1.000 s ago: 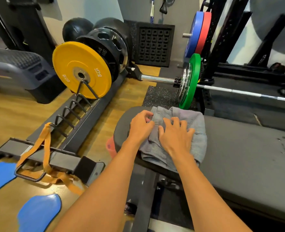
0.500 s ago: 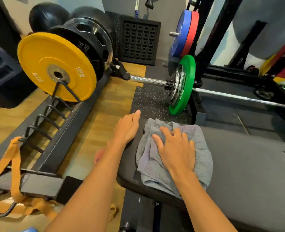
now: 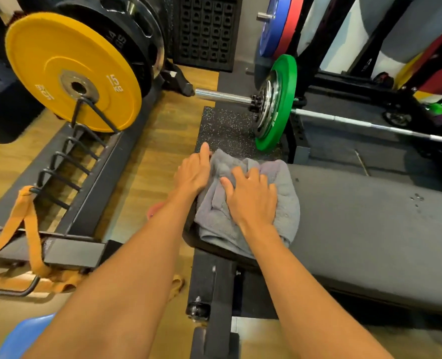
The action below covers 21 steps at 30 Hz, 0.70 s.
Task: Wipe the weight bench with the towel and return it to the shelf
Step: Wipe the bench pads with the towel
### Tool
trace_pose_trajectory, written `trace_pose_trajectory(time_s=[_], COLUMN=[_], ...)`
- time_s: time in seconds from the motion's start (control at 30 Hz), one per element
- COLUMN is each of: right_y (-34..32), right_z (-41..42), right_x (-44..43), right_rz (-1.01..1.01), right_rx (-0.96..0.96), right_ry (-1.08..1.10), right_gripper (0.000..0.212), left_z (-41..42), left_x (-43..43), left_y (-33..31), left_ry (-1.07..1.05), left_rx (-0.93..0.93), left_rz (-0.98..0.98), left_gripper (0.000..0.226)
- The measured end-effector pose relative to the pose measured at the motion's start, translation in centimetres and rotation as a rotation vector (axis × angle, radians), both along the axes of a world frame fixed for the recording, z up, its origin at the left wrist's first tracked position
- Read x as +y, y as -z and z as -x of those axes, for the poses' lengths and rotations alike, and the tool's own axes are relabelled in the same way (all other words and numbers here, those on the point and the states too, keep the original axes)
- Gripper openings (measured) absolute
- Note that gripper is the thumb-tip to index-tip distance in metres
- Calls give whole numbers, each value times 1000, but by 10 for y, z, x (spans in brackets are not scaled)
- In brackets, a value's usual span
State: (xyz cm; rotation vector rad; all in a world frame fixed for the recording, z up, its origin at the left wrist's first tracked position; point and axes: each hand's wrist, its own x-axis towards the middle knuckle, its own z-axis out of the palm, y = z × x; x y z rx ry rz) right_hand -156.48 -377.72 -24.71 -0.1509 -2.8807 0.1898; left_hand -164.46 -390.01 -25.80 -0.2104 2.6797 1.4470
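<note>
A crumpled grey towel [image 3: 286, 203] lies on the left end of the dark padded weight bench [image 3: 370, 234]. My right hand [image 3: 252, 200] presses down on the middle of the towel, fingers slightly curled into the cloth. At the end of the bench my left hand [image 3: 192, 173] rests against the towel's left edge with its fingers stretched forward; its thumb is hidden. A few small wet spots [image 3: 417, 199] show on the pad to the right. No shelf is in view.
A barbell with a green plate [image 3: 277, 104] sits just beyond the bench. To the left, a floor rack [image 3: 85, 177] holds a yellow 15 kg plate [image 3: 72, 71] and black plates. Orange straps [image 3: 30, 229] lie on the rack's near end. The power rack stands at the back right.
My left hand has moved from the bare bench end to touch the towel's left edge. My right hand has stayed pressed on the towel, which has shifted slightly towards the bench end.
</note>
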Motion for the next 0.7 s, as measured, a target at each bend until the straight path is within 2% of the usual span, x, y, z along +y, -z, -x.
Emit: trace_pose_trajectory(time_s=[0.1, 0.2, 0.3, 0.43, 0.53, 0.63, 0.7], right_y=[-2, 0, 4, 8, 11, 6, -2], right_z=[-56, -66, -26, 81, 120, 97, 63], right_x=[-13, -18, -14, -17, -20, -17, -8], right_rz=[-15, -46, -20, 12, 18, 3, 21], right_rx=[15, 33, 34, 1, -49, -18, -12], right_ry=[-15, -47, -57, -57, -85, -102, -94], right_gripper=[31, 30, 31, 36, 41, 38, 35], left_z=[-10, -8, 7, 24, 24, 11, 4], left_x=[-1, -2, -1, 0, 1, 2, 2], left_y=[-12, -15, -10, 15, 23, 16, 10], left_ry=[33, 43, -3, -103, -144, -114, -74], left_rx=[-42, -92, -112, -83, 61, 134, 117], left_rz=[-17, -85, -221, -361, -297, -224, -155], left_gripper=[77, 84, 84, 76, 59, 53, 54])
